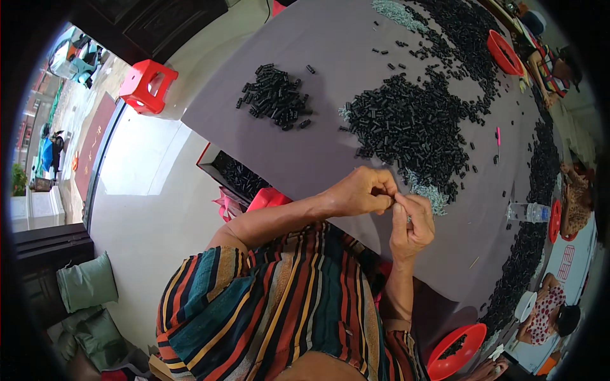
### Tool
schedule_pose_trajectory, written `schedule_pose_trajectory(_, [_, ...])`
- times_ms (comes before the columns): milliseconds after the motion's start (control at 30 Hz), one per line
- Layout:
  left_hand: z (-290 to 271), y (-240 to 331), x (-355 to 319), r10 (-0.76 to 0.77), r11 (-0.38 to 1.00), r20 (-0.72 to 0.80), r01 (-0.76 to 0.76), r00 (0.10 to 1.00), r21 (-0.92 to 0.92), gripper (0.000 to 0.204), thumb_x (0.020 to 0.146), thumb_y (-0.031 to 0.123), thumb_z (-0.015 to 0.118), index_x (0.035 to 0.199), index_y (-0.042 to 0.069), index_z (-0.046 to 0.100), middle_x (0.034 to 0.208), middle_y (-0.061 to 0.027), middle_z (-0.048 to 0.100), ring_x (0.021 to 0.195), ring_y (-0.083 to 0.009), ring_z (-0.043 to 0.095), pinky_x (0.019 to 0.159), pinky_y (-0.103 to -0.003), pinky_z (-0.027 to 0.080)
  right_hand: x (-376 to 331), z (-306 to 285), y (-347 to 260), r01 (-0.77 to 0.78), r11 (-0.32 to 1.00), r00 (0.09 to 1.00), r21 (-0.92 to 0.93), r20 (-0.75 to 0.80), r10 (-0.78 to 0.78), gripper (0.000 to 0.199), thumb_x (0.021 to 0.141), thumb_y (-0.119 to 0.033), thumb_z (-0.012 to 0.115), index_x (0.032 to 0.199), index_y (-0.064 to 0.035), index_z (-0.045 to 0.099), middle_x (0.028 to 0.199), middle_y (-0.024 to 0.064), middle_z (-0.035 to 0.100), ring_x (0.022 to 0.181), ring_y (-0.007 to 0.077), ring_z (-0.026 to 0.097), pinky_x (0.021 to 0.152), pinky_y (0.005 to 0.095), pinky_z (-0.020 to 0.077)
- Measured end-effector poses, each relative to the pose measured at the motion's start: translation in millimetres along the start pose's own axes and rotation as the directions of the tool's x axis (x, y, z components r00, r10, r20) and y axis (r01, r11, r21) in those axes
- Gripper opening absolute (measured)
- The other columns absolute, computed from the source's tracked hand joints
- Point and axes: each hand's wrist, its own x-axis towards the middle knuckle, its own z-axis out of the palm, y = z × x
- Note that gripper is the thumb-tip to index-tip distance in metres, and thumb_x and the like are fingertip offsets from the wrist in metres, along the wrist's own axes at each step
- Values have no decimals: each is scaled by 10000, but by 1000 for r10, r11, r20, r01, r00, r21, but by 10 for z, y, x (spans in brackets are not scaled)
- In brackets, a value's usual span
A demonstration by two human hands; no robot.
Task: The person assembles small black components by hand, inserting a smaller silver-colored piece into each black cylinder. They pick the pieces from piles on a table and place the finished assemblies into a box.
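My left hand (362,192) and my right hand (412,230) meet fingertip to fingertip above the near edge of the table (254,149). Both are closed in a pinch; whatever sits between the fingertips is too small to make out. Right beyond them spreads a big heap of small black cylindrical pieces (406,120). A little pile of tiny pale grey-green bits (432,195) lies at its near end, partly hidden behind my right hand. Farther left on the cloth is a smaller pile of black cylinders (274,96).
A box of black pieces (238,178) stands below the table's left edge. Red bowls (505,52) sit along the right, one (456,352) near my right elbow. A clear plastic bottle (528,212) lies at the right. Several people work along the far side. A red stool (148,87) is at left.
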Motion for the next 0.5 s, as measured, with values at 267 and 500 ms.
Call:
schedule_pose_trajectory(267, [212, 265, -268, 56, 994, 341, -84, 938, 68, 134, 755, 46, 593, 875, -3, 563, 670, -45, 591, 613, -76, 539, 563, -240, 426, -27, -94, 307, -468, 831, 876, 301, 34, 481, 79, 796, 18, 572, 867, 30, 606, 769, 59, 536, 617, 109, 502, 558, 225, 400])
schedule_pose_trajectory(500, [354, 355, -391, 38, 999, 566, -49, 823, 5, 86, 757, 42, 556, 821, -6, 523, 665, -75, 569, 598, -134, 550, 545, -302, 416, 102, 376, 276, -24, 981, 942, -193, 325, 87, 114, 789, 9, 568, 901, -6, 589, 826, 106, 548, 703, 241, 562, 617, 314, 450])
